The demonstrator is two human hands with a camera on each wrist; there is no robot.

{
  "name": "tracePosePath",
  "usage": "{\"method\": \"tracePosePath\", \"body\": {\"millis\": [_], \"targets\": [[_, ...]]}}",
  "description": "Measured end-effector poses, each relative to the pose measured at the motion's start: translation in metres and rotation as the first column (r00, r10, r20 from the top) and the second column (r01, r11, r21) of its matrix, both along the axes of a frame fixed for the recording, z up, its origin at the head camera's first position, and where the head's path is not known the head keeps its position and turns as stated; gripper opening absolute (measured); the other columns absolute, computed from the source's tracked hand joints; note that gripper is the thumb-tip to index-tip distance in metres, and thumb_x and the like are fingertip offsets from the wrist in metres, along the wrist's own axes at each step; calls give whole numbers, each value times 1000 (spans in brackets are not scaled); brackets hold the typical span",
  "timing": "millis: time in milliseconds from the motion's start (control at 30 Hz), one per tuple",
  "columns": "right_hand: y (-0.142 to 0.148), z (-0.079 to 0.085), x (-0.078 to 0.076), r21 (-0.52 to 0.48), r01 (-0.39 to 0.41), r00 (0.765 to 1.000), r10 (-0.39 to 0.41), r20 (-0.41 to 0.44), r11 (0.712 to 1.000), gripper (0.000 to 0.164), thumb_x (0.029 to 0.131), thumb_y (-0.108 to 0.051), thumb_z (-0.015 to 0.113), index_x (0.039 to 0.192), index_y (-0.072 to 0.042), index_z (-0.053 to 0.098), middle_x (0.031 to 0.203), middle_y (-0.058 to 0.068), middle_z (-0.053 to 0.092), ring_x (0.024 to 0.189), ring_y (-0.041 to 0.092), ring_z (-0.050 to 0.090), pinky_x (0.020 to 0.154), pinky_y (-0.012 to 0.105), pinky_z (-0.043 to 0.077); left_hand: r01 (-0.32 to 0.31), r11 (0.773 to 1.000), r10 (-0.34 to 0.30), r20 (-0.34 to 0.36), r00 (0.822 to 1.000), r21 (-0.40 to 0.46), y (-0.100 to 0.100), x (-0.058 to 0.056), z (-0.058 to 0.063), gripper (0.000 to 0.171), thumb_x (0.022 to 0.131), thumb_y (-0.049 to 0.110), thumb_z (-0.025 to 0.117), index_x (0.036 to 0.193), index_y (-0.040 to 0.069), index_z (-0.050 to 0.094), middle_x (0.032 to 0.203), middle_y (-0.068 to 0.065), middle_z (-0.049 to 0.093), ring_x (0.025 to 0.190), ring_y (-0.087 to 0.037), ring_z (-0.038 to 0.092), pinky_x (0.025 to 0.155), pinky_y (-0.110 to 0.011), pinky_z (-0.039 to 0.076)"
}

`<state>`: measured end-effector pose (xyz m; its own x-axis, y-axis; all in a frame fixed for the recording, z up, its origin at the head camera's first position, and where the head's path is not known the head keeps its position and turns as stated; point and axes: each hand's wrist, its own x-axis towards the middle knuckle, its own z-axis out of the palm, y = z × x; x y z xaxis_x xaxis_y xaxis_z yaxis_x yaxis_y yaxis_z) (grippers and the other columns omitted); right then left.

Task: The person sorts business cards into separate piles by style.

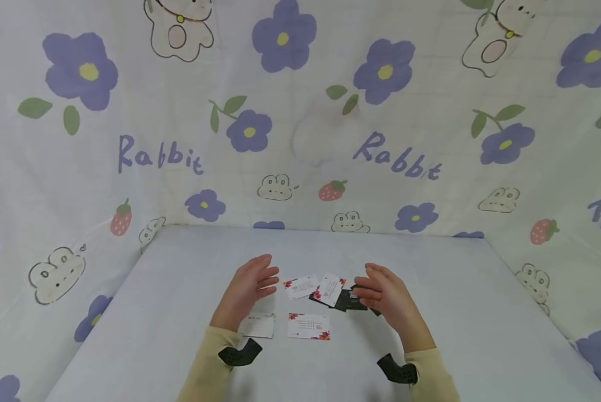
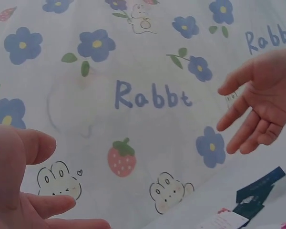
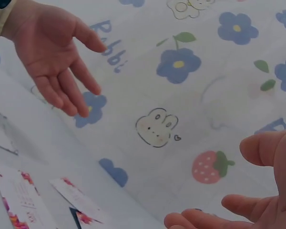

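Both hands hover over a white table, palms turned toward each other. In the head view my left hand has its fingers extended and holds nothing; a white card lies partly hidden below its wrist. My right hand is likewise empty, its relaxed fingers overlapping some black cards. Between the hands, a white card with red flowers lies beside another flowered card, which rests across the black ones. Nearer the front is a third flowered card.
The white tabletop ends at a fabric backdrop printed with purple flowers, rabbits and strawberries, which also rises along both sides. Each sleeve carries a black band at the wrist.
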<state>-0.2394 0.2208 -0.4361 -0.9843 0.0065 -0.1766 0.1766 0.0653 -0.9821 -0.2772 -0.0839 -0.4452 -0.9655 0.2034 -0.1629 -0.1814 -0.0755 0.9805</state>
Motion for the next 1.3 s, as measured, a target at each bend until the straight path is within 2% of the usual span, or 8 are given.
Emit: {"method": "tracePosePath", "body": {"millis": [167, 300, 367, 500, 600, 867, 1100, 1300], "targets": [[8, 5, -1, -5, 5, 1000, -5, -3, 1000, 60, 110, -40, 39, 159, -5, 28, 149, 26, 52, 95, 6, 71, 83, 21, 56, -8, 999, 9, -5, 1000, 45, -6, -5, 3, 58, 108, 35, 46, 157, 7, 32, 155, -25, 47, 139, -40, 52, 116, -50, 43], [15, 11, -4, -6, 3, 1000, -4, -17, 1000, 62, 110, -41, 38, 159, -5, 25, 150, 26, 52, 95, 4, 71, 84, 20, 56, -5, 999, 6, -16, 1000, 46, -8, -7, 7, 57, 109, 35, 46, 157, 8, 33, 155, -24, 47, 139, -39, 52, 116, -49, 44], [18, 14, -5, -23, 5, 1000, -5, -26, 1000, 63, 110, -41, 39, 159, -4, 24, 147, 23, 55, 94, 4, 71, 84, 20, 56, -2, 999, 3, -21, 1000, 49, -9, -6, 8, 57, 109, 35, 45, 157, 8, 33, 155, -24, 47, 138, -40, 52, 116, -49, 43], [22, 16, -5, -61, 8, 1000, -9, -21, 998, 63, 110, -39, 40, 160, -5, 22, 135, 10, 65, 93, 5, 72, 83, 20, 56, -13, 999, 14, -11, 1000, 50, -10, -3, 9, 56, 109, 34, 45, 157, 7, 34, 154, -25, 48, 137, -40, 53, 116, -50, 43], [24, 15, -4, -75, 13, 1000, -13, -7, 997, 64, 110, -38, 40, 161, -5, 21, 132, 7, 66, 94, 5, 72, 83, 20, 56, -19, 999, 19, 2, 1000, 50, -10, -1, 7, 54, 110, 33, 44, 156, 8, 36, 153, -25, 49, 136, -39, 55, 116, -49, 44], [24, 11, 0, -53, 18, 1000, -18, -3, 998, 63, 111, -39, 38, 160, -4, 22, 145, 19, 58, 94, 5, 72, 84, 20, 56, -17, 998, 17, -2, 1000, 56, -5, -1, 0, 52, 109, 32, 45, 155, 8, 39, 152, -24, 51, 133, -38, 57, 114, -47, 47], [24, 7, 1, -62, 13, 1000, -13, -2, 998, 64, 110, -40, 40, 160, -4, 23, 135, 8, 66, 94, 5, 72, 84, 20, 57, 10, 999, -9, -13, 1000, 53, -1, 1, 1, 54, 109, 33, 44, 155, 6, 37, 152, -25, 50, 135, -40, 55, 115, -49, 45], [24, 3, 0, -77, 2, 1000, -2, 2, 997, 65, 110, -42, 41, 160, -5, 23, 135, 6, 67, 95, 5, 72, 84, 20, 57, 12, 999, -12, -5, 1000, 49, -1, 0, -3, 53, 109, 33, 44, 155, 7, 38, 152, -25, 50, 135, -40, 55, 115, -51, 44]]}}
